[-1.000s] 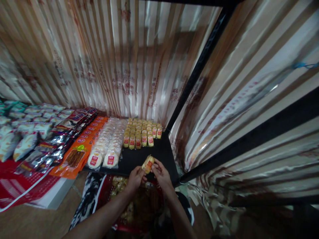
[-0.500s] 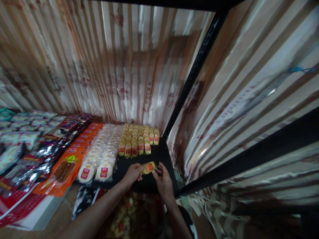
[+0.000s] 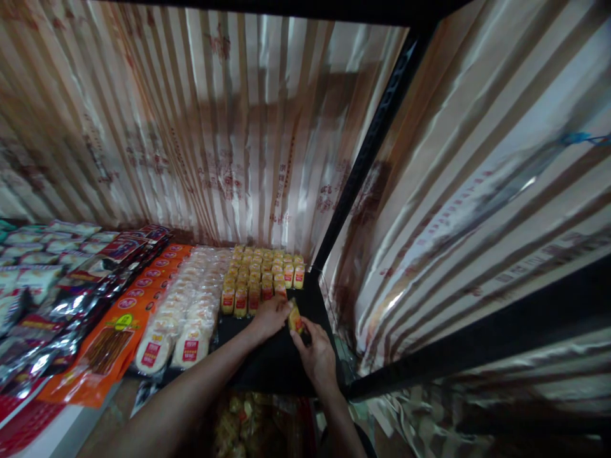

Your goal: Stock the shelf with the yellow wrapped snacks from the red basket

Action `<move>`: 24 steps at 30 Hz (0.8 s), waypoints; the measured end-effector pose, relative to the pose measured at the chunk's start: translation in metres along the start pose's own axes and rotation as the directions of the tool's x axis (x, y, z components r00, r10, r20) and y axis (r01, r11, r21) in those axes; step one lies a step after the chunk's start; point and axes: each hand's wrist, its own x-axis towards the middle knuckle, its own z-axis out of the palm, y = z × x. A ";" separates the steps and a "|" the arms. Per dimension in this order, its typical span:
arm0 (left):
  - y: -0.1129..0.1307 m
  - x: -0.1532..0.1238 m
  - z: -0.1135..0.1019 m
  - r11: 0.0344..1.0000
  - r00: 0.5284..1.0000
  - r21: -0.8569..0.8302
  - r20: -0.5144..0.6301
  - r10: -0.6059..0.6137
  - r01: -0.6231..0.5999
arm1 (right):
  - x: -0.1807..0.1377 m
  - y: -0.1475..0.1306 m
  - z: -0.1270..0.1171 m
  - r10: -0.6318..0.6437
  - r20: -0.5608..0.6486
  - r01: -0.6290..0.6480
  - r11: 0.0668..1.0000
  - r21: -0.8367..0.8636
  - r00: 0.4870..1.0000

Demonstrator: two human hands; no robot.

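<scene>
A small yellow snack packet with a red label (image 3: 295,319) is held nearly upright over the black shelf (image 3: 267,362). My right hand (image 3: 316,352) pinches its lower right side between thumb and fingers. At its upper left edge, the fingertips of my left hand (image 3: 271,317) are closed on it too. Just behind my left hand stand rows of matching yellow packets (image 3: 241,299), and my left hand hides part of the front row. Below the shelf edge, a container of more yellow packets (image 3: 238,423) shows dimly between my forearms.
Left of the yellow rows lie clear-wrapped round white cakes (image 3: 191,346), orange bags (image 3: 112,343), dark shiny bags (image 3: 71,318) and white packets (image 3: 38,280). A black metal post (image 3: 358,172) rises at the shelf's back right corner. Pleated curtains (image 3: 248,127) hang behind.
The packet has turned from lying sideways to nearly upright and moved slightly right and toward the rows. My left hand has moved forward and right with it. The view has shifted slightly.
</scene>
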 end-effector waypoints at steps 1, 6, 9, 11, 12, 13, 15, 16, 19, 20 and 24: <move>0.003 0.001 0.005 0.999 0.999 -0.039 -0.043 0.027 -0.029 | 0.005 0.000 0.001 0.066 -0.014 -0.066 0.998 0.008 0.998; 0.017 -0.003 0.027 0.984 0.989 -0.118 -0.087 0.120 -0.130 | 0.036 0.000 0.009 0.281 -0.064 -0.279 0.960 0.036 0.957; 0.022 -0.005 0.033 0.990 0.987 -0.060 -0.113 0.116 -0.124 | 0.053 0.001 0.015 0.313 -0.041 -0.312 0.950 0.028 0.949; 0.022 -0.003 0.034 0.993 0.984 -0.004 -0.133 0.115 -0.116 | 0.064 0.002 0.021 0.316 -0.021 -0.316 0.949 0.019 0.948; 0.021 -0.002 0.034 0.992 0.983 0.031 -0.135 0.125 -0.122 | 0.068 0.002 0.024 0.308 -0.019 -0.308 0.951 0.013 0.951; 0.021 0.000 0.033 0.989 0.981 0.067 -0.133 0.138 -0.130 | 0.073 0.002 0.027 0.297 -0.025 -0.297 0.955 0.005 0.955; 0.019 0.002 0.030 0.982 0.980 0.129 -0.122 0.154 -0.138 | 0.081 0.002 0.033 0.276 -0.047 -0.277 0.961 -0.014 0.960; 0.018 0.004 0.028 0.980 0.981 0.146 -0.117 0.154 -0.136 | 0.085 0.002 0.036 0.267 -0.058 -0.269 0.963 -0.024 0.962; 0.015 0.007 0.025 0.985 0.986 0.140 -0.111 0.121 -0.105 | 0.093 0.003 0.044 0.252 -0.071 -0.253 0.967 -0.010 0.965; 0.014 0.009 0.024 0.987 0.987 0.129 -0.114 0.111 -0.096 | 0.094 0.004 0.047 0.251 -0.073 -0.251 0.968 0.008 0.965; 0.011 0.014 0.022 0.990 0.985 0.097 -0.125 0.118 -0.107 | 0.095 0.008 0.055 0.228 -0.086 -0.225 0.973 0.045 0.970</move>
